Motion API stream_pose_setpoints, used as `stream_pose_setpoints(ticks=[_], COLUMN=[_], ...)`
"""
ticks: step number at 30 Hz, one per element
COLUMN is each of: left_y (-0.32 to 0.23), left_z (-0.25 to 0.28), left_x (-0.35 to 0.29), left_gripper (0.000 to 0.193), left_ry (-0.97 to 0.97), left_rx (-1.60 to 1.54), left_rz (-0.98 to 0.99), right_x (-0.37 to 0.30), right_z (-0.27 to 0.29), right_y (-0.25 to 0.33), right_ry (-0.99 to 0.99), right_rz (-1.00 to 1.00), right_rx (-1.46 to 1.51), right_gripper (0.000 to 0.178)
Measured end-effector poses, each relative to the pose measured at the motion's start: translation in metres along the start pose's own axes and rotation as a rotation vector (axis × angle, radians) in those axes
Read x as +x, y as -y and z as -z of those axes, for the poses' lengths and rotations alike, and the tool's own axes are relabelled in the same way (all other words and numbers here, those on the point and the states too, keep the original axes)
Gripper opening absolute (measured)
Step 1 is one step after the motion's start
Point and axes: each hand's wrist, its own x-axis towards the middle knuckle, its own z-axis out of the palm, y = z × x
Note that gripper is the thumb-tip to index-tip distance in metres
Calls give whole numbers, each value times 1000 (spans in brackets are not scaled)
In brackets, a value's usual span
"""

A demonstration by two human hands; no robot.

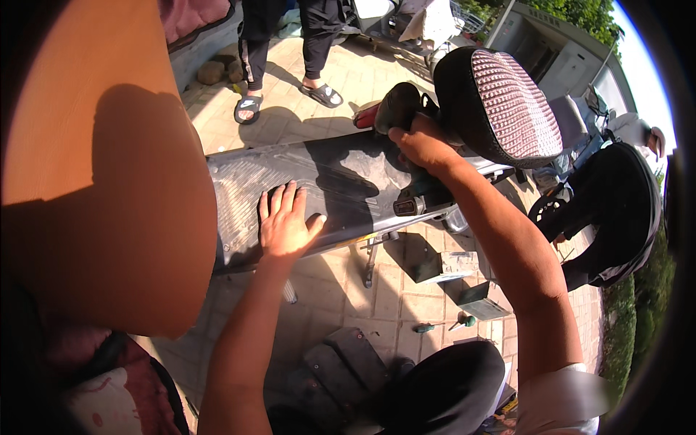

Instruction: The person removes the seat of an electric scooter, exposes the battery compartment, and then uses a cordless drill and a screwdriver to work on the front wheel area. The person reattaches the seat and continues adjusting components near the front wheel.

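My left hand (287,225) lies flat with fingers spread on the ribbed footboard (235,210) of a scooter. Farther right, my right hand (423,143) is wrapped round the handle of a dark green cordless drill (399,109), whose battery base (412,206) shows below the wrist. The drill is above the footboard's right part, close to the seat (500,105) with its red-and-white checked top. Its tip and any contact with the board are hidden. A red object (367,117) shows beside the drill's head.
A large brown panel (109,188) fills the left. On the paving are green-handled screwdrivers (424,328), box-shaped blocks (458,264) and a dark ridged case (346,362). A person in black sandals (321,95) stands beyond the scooter; another in black (616,217) is at right.
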Motion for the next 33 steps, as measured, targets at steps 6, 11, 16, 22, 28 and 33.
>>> stream_pose_setpoints(ticks=[6,11,16,22,28,33], left_y=[5,-8,0,0,-2,5], left_z=[2,-6,3,0,-2,-4], left_x=[-1,3,-1,0,-1,-4], left_gripper=[64,62,62,65,65,69], left_ry=[0,-18,-14,-51,-50,-30], left_rx=[22,-28,3,-4,0,42], left_rz=[-3,-17,-4,-29,-56,-56], right_x=[26,22,25,28,48,34], right_z=[-23,-7,-18,0,8,14], right_y=[-25,-30,-19,18,13,28], right_ry=[-30,-20,2,-1,-40,19], right_rz=[117,58,-10,-200,-300,-284], right_rx=[-7,-44,-1,189,195,245], right_gripper=[43,43,40,36,29,28])
